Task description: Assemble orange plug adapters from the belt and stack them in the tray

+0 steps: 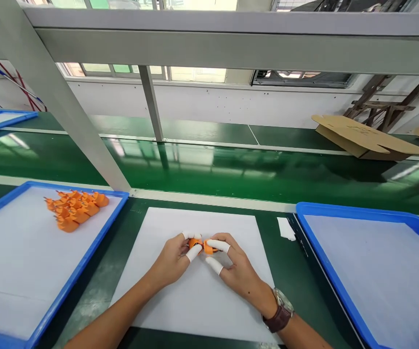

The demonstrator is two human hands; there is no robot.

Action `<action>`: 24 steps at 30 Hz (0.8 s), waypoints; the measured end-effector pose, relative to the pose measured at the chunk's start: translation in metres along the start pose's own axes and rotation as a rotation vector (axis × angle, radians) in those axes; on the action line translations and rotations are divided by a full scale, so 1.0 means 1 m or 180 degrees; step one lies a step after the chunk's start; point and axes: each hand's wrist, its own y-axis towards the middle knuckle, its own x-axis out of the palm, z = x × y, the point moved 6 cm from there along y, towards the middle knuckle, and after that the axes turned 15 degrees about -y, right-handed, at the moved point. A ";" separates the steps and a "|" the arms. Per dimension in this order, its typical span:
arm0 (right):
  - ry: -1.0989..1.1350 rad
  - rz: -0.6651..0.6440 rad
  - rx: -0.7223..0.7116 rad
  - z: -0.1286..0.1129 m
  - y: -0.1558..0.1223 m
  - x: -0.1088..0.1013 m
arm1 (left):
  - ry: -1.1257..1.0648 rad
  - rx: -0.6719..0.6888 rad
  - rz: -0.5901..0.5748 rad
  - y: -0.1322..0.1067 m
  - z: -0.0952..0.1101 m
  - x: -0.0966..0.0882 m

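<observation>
Head camera is showing small orange parts (208,248), smooth and rounded, with thin dark bits showing; whether the two lobes are joining is impossible to tell. They are sitting between both hands, above a white sheet (191,310). The left hand (171,259) is pinching the left lobe; the right hand (241,274) is resting a capped finger at the other, its thumb standing apart.

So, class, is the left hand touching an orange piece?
Touching: the head view shows the left hand pinching an orange piece between its white-covered thumb and finger.
</observation>
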 end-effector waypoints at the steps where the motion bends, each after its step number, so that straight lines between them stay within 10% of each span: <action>1: -0.0049 -0.0007 -0.0054 0.000 -0.001 0.000 | 0.0082 0.0054 -0.0011 -0.001 0.002 0.001; 11: 0.0052 0.0114 -0.0036 -0.009 0.000 -0.001 | 0.0221 0.0302 0.0008 -0.002 0.012 0.005; 20: 0.1242 0.0013 0.1464 0.021 -0.010 0.020 | 0.0224 0.0520 -0.0028 -0.006 0.019 0.010; 24: 0.0813 0.0293 0.1042 0.012 -0.005 0.007 | 0.0085 0.0372 -0.0096 -0.006 0.012 0.012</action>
